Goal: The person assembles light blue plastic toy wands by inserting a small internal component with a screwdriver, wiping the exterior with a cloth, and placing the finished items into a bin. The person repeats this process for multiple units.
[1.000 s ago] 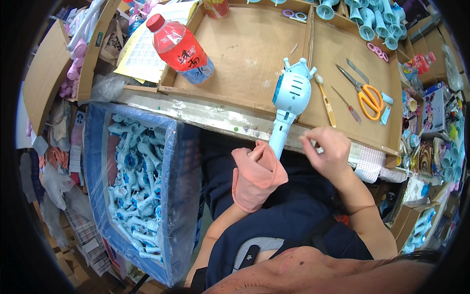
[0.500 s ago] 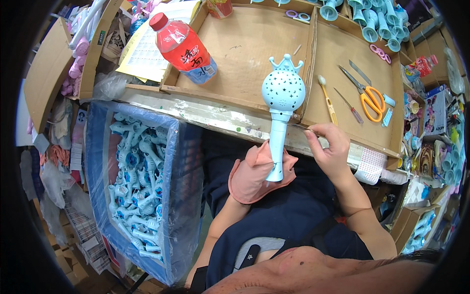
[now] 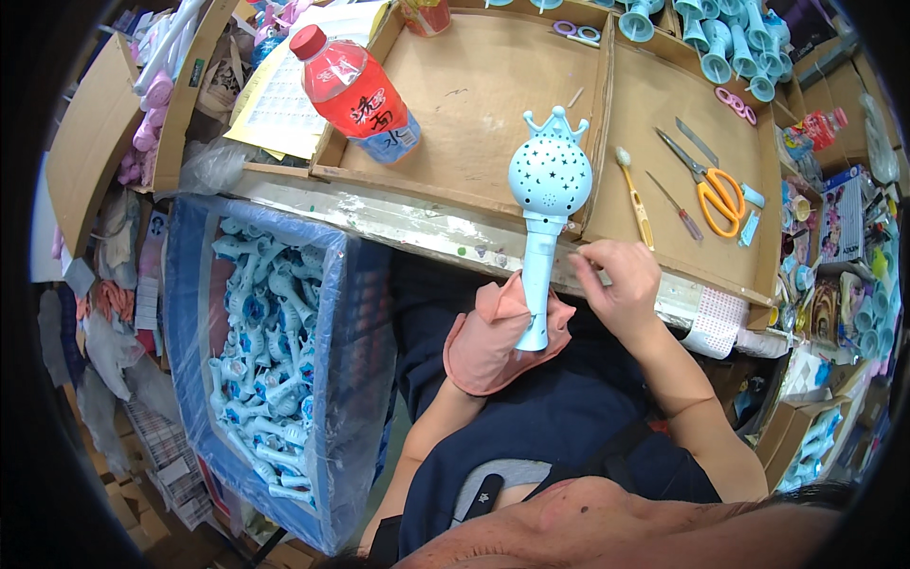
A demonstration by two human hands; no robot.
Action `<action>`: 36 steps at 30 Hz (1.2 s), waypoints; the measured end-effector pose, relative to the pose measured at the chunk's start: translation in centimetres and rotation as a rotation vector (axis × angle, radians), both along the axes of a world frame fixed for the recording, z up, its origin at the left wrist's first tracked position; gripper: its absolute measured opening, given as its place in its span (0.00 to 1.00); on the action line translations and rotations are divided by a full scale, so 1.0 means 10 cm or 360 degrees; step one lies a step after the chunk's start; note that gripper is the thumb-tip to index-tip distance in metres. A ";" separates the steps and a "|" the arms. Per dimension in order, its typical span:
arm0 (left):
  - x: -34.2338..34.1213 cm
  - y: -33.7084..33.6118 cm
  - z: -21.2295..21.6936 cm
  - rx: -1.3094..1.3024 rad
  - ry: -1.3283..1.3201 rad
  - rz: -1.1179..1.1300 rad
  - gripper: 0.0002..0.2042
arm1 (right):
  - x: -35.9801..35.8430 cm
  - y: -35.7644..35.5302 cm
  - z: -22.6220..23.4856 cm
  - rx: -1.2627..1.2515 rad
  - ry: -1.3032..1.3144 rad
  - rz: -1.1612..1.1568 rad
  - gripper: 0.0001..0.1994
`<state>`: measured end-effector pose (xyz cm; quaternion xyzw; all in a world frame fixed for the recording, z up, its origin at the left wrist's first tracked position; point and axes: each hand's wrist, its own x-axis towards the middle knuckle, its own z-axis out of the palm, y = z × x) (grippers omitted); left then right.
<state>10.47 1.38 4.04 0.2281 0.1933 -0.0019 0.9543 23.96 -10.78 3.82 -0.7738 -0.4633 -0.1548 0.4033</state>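
Note:
My left hand [image 3: 488, 346], covered by a pink cloth [image 3: 479, 351], is closed round the handle of a light-blue toy wand [image 3: 550, 180]. Upright in front of me, the wand has a crown on top and a round head with star-shaped holes. Just right of its handle hovers my right hand [image 3: 621, 284], with thumb and forefinger pinched toward the wand's neck. Whatever lies between those fingertips is too small to make out. The left fingers themselves are hidden under the cloth.
A blue plastic-lined crate [image 3: 341, 379] of similar wand parts stands left. On the cardboard-lined table [image 3: 493, 85] are a red-capped bottle [image 3: 365, 104], orange-handled scissors [image 3: 722, 201], a screwdriver [image 3: 675, 204] and a toothbrush [image 3: 635, 194]. Light-blue cone-ended parts [image 3: 730, 43] lie at the back right.
My right hand has moved slightly left, closer to the wand's handle. The wand and my cloth-covered left hand have hardly moved.

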 end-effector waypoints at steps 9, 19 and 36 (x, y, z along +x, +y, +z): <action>-0.04 0.03 -0.07 -0.0166 -0.0175 -0.0113 0.14 | 0.04 0.02 0.01 0.0031 -0.0066 0.0014 0.10; -0.04 0.01 -0.13 -0.0321 -0.0290 0.0107 0.16 | -0.06 -0.04 -0.07 0.0404 0.0839 0.0404 0.08; 0.02 0.11 0.04 0.2764 -0.0199 -0.0304 0.09 | -0.15 -0.03 0.01 0.0137 0.1679 0.0888 0.11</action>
